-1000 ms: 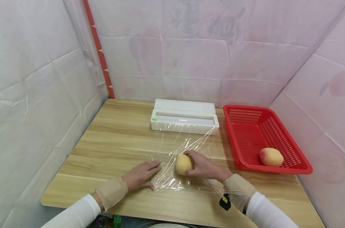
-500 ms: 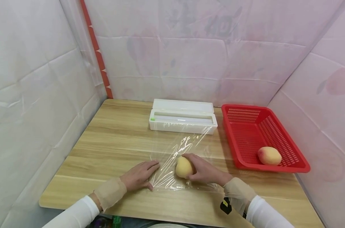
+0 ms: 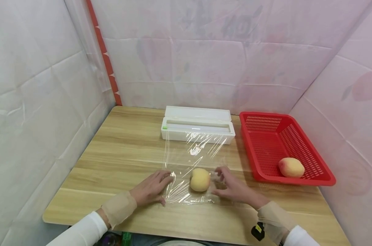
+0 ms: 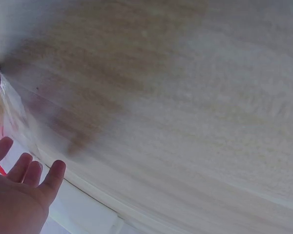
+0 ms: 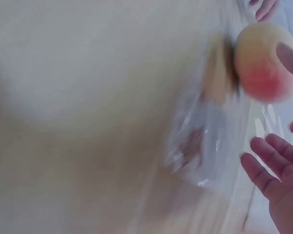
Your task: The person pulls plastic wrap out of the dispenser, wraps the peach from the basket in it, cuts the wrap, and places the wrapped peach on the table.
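A yellow peach [image 3: 200,180] sits on a sheet of clear cling film [image 3: 186,160] drawn out over the table from a white film box [image 3: 198,136]. My left hand [image 3: 152,188] rests at the film's left edge, its fingers loosely bent. To the right of the peach is my right hand [image 3: 235,188], apart from the fruit and over the film's right edge. In the right wrist view its fingers [image 5: 263,163] are spread, and the peach [image 5: 266,63] shows a red blush. The left wrist view has the left hand [image 4: 22,195] with fingers apart, nothing in them.
A red plastic basket [image 3: 248,150] stands on the right with a second peach [image 3: 291,167] in it. The film box lies at the back with its lid [image 3: 198,112] raised. White covered walls [image 3: 204,61] enclose the wooden table [image 3: 118,147].
My right hand has let go of the peach and moved right, leaving the peach on the film. The left hand has stayed at the film's left edge.
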Action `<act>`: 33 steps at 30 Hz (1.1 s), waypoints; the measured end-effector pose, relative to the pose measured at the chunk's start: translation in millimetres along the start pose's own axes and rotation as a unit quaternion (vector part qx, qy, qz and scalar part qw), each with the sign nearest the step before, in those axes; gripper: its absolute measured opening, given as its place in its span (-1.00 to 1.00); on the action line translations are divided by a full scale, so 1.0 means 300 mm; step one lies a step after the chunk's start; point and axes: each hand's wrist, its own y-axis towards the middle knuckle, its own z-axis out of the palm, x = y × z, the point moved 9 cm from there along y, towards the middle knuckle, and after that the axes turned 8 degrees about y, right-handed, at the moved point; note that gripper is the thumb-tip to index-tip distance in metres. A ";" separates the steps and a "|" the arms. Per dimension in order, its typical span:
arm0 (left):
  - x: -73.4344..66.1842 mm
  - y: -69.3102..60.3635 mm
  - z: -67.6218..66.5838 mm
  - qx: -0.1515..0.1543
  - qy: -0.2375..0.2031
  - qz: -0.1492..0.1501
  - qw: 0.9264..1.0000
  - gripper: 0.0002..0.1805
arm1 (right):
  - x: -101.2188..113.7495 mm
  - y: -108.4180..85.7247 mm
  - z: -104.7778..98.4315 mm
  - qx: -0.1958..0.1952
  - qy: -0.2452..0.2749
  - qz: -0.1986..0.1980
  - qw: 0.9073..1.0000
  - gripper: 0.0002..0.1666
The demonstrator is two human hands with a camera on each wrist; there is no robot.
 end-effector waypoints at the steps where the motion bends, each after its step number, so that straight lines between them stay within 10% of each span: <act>1: 0.001 0.002 0.000 -0.001 0.004 -0.001 1.000 0.03 | -0.005 -0.018 -0.004 -0.001 -0.006 -0.004 1.000 -0.32; 6: -0.006 0.009 -0.001 -0.004 0.017 0.009 1.000 -0.20 | -0.025 -0.095 0.018 0.022 -0.018 -0.033 0.999 -0.64; 19: -0.016 0.007 0.012 0.060 -0.076 0.033 0.995 -0.75 | 0.005 -0.165 0.043 -0.003 -0.113 -0.167 0.979 -0.70; 33: -0.009 0.000 0.026 0.135 -0.106 0.002 0.985 -0.69 | 0.013 -0.158 0.029 -0.026 -0.120 -0.125 0.985 -0.69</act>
